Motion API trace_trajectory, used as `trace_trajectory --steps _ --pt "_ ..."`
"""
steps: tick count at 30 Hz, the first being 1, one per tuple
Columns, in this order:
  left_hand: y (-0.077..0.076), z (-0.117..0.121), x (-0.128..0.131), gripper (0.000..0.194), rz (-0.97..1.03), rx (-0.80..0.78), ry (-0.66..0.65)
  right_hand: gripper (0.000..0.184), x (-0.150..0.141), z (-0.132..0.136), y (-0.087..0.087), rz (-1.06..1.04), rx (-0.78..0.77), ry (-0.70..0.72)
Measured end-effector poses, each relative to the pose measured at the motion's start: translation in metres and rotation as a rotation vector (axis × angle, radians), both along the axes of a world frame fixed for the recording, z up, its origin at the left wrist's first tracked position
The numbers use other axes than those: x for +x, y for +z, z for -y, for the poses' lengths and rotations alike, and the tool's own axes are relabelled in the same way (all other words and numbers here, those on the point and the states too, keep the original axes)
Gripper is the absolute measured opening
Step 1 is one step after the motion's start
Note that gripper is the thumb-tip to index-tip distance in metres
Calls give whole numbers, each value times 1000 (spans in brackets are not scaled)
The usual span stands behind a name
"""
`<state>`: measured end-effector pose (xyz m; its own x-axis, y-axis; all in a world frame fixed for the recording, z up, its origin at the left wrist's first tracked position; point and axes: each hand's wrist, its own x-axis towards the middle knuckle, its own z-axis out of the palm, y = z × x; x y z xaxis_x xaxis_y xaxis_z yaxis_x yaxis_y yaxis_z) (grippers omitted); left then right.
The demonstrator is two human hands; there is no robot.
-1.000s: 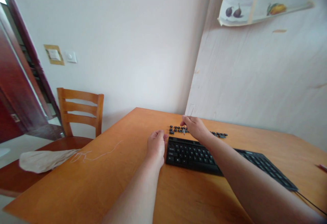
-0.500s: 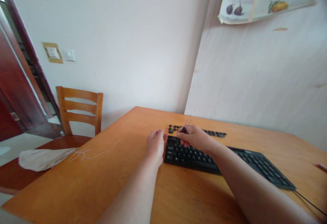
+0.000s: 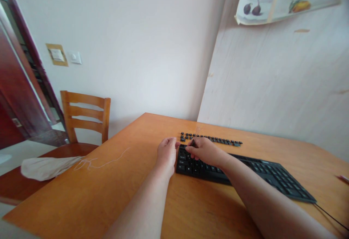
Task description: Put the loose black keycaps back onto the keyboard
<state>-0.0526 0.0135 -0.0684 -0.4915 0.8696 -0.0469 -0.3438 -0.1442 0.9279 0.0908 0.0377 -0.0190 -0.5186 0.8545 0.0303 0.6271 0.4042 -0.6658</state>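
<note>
A black keyboard (image 3: 283, 181) lies across the table, with a dark gap in its top row where keycaps are off. At its upper left corner is my left hand (image 3: 167, 152), fingers closed and the fingertips gripping the corner edge. My right hand (image 3: 203, 150) is over the left part of the keyboard, pinching what looks like a keycap puller (image 3: 193, 143). Its black handle shows between thumb and forefinger, and thin wires stick up behind. The handle's low end is close to the top-row keys; contact is hidden by the fingers. Loose black keycaps (image 3: 215, 138) lie in rows just behind the keyboard.
The wooden table (image 3: 131, 195) meets the wall behind. White string (image 3: 106, 164) trails over its left edge near a whitish cloth bag (image 3: 43, 167) on a wooden chair (image 3: 86, 117). A cable (image 3: 329, 215) leaves the keyboard at right. A reddish pen-like thing (image 3: 343, 178) lies far right.
My right hand has moved slightly left and down toward the top-row keys, carrying the puller, and uncovered more of the loose keycaps. My left hand stays at the corner.
</note>
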Motion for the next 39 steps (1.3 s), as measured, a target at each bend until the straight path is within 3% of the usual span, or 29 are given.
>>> trace_trajectory --steps 5,14,31,39 --pt "2 3 1 21 -15 4 -9 17 -3 -2 -7 13 89 -20" --pt "-1 5 2 25 -173 22 -100 39 -5 -7 -23 -131 57 -135" --pt "-10 0 2 23 -251 23 -134 38 -2 -13 -23 -559 -95 -357" --pt "3 8 5 20 -250 53 -166 38 -9 -1 -12 -678 35 -217"
